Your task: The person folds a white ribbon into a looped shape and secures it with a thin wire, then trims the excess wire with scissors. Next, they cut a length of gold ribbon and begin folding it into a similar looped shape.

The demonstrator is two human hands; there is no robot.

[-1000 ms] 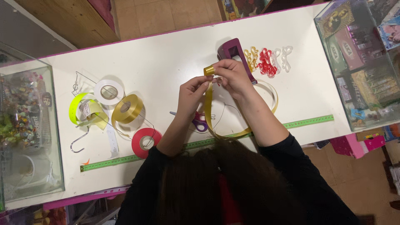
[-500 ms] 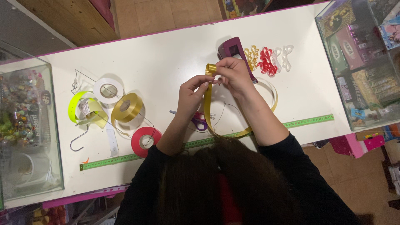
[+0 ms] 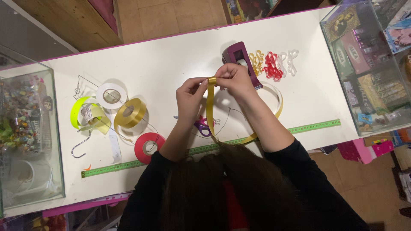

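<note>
**Gold ribbon folded between both hands over white table**

While both hands pinch it, the gold ribbon (image 3: 209, 107) hangs in a strip above the table (image 3: 171, 55); left hand (image 3: 189, 95) and right hand (image 3: 236, 79) are close together, fingertips clamped on the folded top end. The rest of the strip loops back toward the person and round to the right.

Packages: glass case (image 3: 364, 64) at right edge holds flat rectangular boxes, green, purple and tan, printed fronts up. Glass case (image 3: 30, 128) at left holds small mixed-colour trinkets, too small to tell.

On table: white roll (image 3: 111, 95), lime-green roll (image 3: 79, 113), gold roll (image 3: 129, 113), red roll (image 3: 147, 146), green measuring tape (image 3: 312, 127) along near edge, purple scissors (image 3: 201, 126) under the left wrist, maroon punch tool (image 3: 238, 53) beside finished loops (image 3: 274, 64) in gold, red, white.

Versus earlier frames: hands shifted slightly, fold now flatter and held level; rolls unmoved.
</note>
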